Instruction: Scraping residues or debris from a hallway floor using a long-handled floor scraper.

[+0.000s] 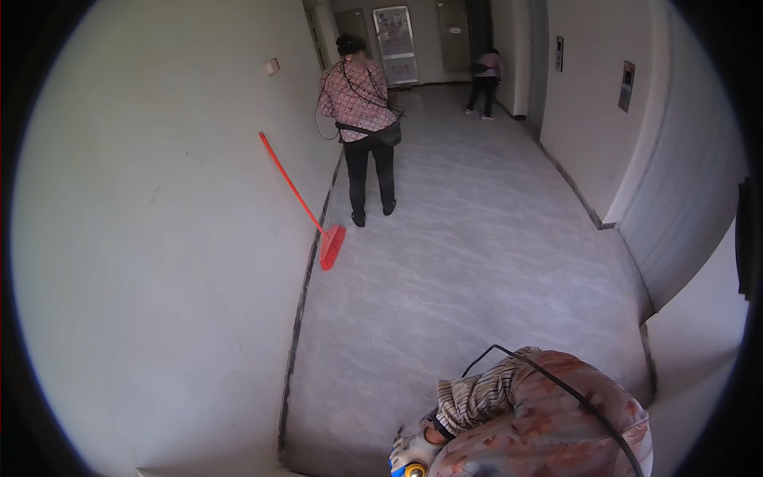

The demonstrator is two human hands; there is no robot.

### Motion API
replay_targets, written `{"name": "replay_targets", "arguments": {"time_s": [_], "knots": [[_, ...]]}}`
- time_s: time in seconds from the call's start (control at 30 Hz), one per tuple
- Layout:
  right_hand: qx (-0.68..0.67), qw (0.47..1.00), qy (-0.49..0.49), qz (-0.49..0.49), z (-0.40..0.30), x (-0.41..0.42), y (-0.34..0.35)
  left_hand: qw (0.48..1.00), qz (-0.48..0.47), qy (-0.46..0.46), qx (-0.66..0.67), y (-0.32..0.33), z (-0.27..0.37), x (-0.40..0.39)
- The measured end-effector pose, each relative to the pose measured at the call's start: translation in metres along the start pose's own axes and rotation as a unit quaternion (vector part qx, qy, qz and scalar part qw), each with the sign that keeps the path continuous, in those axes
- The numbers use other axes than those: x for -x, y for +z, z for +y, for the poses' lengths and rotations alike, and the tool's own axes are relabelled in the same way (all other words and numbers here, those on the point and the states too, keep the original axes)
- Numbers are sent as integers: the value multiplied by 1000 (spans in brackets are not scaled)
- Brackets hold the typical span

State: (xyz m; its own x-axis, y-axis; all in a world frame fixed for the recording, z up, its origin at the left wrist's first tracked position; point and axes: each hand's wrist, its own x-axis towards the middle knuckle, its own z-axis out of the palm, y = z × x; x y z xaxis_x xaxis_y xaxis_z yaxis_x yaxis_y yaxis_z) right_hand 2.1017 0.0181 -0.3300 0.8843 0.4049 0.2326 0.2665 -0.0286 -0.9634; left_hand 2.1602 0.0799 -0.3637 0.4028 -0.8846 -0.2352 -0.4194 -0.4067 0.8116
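Observation:
At the bottom edge, my right hand (411, 450) wears a light-coloured glove with blue on it. Its fingers curl at a yellow round object (415, 470) with a pale centre, which the picture's edge cuts off, so its kind is unclear. A striped sleeve (477, 396) covers my right forearm, below a reddish patterned upper sleeve (554, 417). Over that arm runs a black cable (575, 393). My left hand is out of view. Ahead, a red broom (332, 247) leans on the left wall, its bristles on the grey floor (465, 250).
A person (363, 113) in a pink patterned top stands beyond the broom, back turned. Farther off, another person (487, 80) bends by the right wall. A framed board (396, 45) stands at the far end. Lift call panels (626, 86) and a metal door (685, 161) line the right.

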Motion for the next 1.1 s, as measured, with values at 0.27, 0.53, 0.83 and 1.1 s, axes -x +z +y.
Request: {"name": "replay_targets", "arguments": {"time_s": [0.27,0.53,0.83,1.1], "knots": [[-130,990,21,41,-7,-4,5,998,13,-53,-38,26,-73,27],[-50,992,80,-84,-30,-5,6,992,29,-110,-61,70,-99,64],[-32,995,42,-89,-44,-14,-40,986,24,-153,-65,41,-85,41],[-211,974,77,2,-10,-58,-56,947,-5,-300,-117,-5,-101,50]]}}
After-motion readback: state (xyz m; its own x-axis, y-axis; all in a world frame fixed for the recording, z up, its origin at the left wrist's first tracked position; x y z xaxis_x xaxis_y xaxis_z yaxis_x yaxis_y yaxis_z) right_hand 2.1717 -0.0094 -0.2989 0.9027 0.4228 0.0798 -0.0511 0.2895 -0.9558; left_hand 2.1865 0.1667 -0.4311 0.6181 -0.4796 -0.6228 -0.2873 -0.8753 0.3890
